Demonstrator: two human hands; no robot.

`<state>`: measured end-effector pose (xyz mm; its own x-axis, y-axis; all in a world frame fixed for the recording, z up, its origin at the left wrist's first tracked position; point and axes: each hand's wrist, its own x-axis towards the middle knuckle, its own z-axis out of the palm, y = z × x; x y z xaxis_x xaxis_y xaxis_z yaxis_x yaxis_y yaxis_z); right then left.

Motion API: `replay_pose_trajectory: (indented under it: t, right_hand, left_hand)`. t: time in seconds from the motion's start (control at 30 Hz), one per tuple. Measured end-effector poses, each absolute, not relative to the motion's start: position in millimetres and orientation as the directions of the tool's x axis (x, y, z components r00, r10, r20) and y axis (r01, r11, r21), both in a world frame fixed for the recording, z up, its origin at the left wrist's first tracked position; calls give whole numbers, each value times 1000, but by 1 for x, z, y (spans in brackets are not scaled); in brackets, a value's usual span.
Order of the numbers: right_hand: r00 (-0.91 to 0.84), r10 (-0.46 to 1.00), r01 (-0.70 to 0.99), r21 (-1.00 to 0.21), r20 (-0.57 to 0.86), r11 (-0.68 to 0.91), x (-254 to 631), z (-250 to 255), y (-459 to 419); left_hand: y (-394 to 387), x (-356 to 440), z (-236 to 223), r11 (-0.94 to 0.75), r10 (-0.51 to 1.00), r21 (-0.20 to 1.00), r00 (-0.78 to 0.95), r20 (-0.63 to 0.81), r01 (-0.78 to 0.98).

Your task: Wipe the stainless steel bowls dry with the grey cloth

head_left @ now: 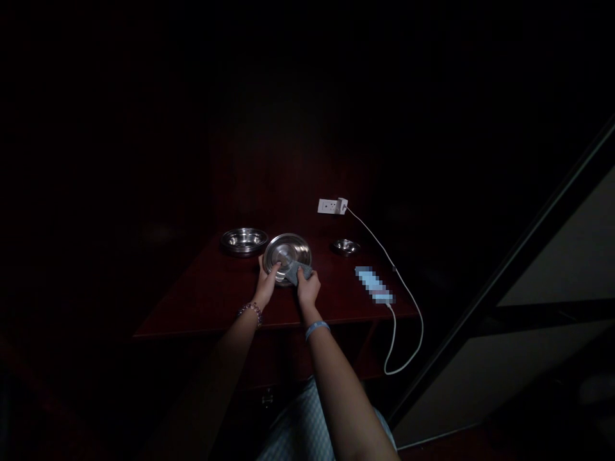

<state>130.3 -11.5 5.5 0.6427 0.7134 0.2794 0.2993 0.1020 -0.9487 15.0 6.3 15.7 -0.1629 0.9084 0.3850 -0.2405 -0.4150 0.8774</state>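
Note:
A shiny steel bowl (298, 246) is held tilted above the dark red table, its inside facing me. My left hand (266, 282) grips its lower left rim, the thumb lying over the inner side. In my right hand (308, 286) a grey cloth (296, 271) is pinched and pressed against the bowl's lower right inside. To the left stand several nested steel bowls (244, 241). A smaller steel bowl (346, 247) sits to the right. The fingers behind the held bowl are hidden.
The red table (206, 307) ends at a front edge close to me. On its right lies a lit phone (373, 285), joined by a looping white cable (421, 326) to a charger (341, 205) in the wall socket (327, 206). The surroundings are very dark.

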Motion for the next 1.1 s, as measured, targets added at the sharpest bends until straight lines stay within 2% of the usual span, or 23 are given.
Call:
replay_pose_trajectory:
  t: [0.3, 0.53, 0.8, 1.1]
  right_hand:
    - [657, 703, 285, -953, 273, 103, 130, 5, -12]
    - [658, 705, 278, -955, 266, 100, 130, 7, -13]
    - [660, 702, 290, -953, 267, 90, 131, 6, -12]
    - [619, 741, 278, -955, 260, 103, 130, 7, -12]
  left_hand:
    - [7, 17, 16, -407, 913, 872, -125, 388, -271]
    - [14, 21, 8, -346, 938, 911, -81, 337, -225]
    - [19, 22, 6, -393, 915, 902, 20, 403, -180]
    - [25, 20, 0, -406, 913, 901, -29, 406, -155]
